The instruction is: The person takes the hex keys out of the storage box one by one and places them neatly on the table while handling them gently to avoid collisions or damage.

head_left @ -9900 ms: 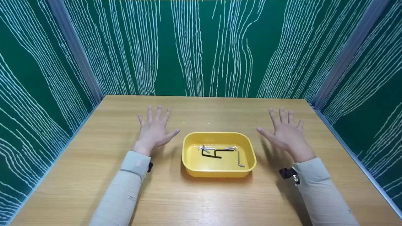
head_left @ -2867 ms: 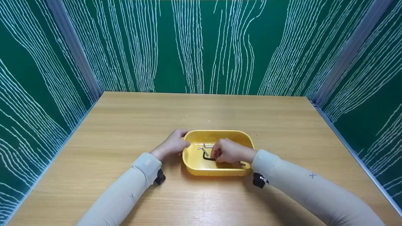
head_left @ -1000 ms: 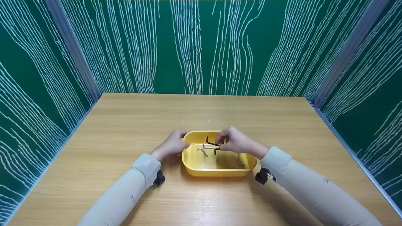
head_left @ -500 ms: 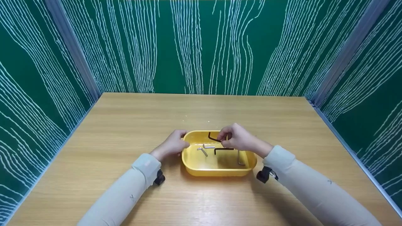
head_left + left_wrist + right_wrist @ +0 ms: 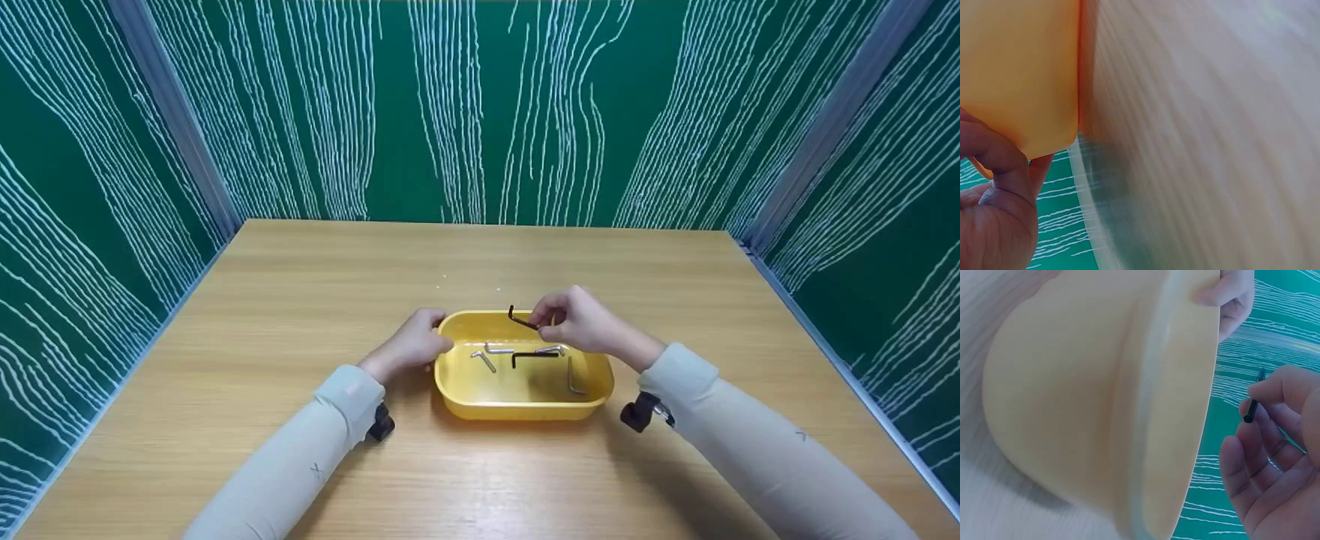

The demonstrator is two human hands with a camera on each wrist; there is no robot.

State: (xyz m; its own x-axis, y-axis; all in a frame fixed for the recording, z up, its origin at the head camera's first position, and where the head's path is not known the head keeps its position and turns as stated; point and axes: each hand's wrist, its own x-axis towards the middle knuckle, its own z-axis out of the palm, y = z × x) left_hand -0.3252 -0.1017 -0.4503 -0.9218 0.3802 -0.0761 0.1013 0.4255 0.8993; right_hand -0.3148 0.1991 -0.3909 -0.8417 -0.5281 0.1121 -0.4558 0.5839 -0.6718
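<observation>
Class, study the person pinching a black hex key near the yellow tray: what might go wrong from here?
1. The right hand pinches the black hex key between thumb and fingertips, so it might slip and drop.
2. The left hand grips the yellow tray at one end; a tug could slide it, shifting the loose silver hex keys inside.

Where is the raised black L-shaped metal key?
Head view: the right hand pinches the key above the oblong yellow plastic tray, visually overlapping its far rim.
</observation>
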